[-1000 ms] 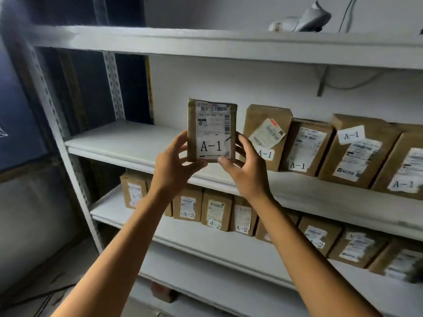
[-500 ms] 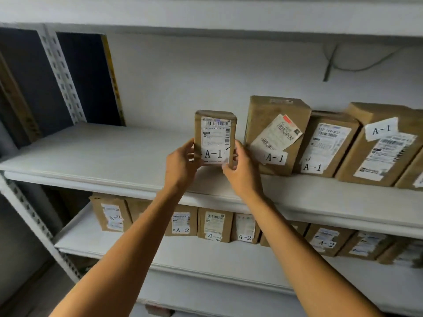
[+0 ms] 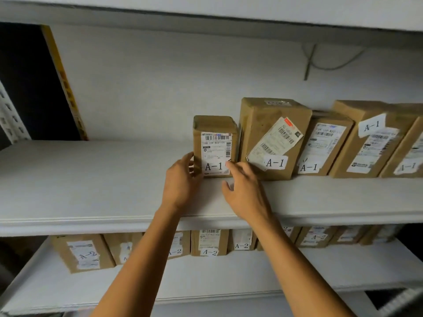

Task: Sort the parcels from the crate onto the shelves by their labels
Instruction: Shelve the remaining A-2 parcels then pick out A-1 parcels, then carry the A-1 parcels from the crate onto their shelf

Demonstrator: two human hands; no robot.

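Step in hand: seating the parcel (image 3: 215, 146) at the left end of the A-1 row on the middle shelf (image 3: 91, 179). The parcel stands on the shelf board, just beside the taller A-1 box (image 3: 272, 138) to its right; whether the two touch cannot be told.

Left hand (image 3: 180, 181): fingers curled against the parcel's lower left edge, holding it. Right hand (image 3: 246, 191): fingers relaxed and extended, a fingertip at the parcel's lower right corner, gripping nothing.

Procedure, as judged from this view:
- Keep the left hand steadying the parcel until its base sits flat — a tall, narrow box tips easily.
- Press it gently rightward so it closes up with the row.
- Keep its front level with the neighbours' fronts.
- Release both hands straight back, so the label edge is not dragged.

Orientation: the parcel's long axis is vertical. Its labelled face points outward toward the person, "A-1" reading upright and matching the row. The shelf below (image 3: 206, 277) carries A-2 boxes — no concern of this parcel.
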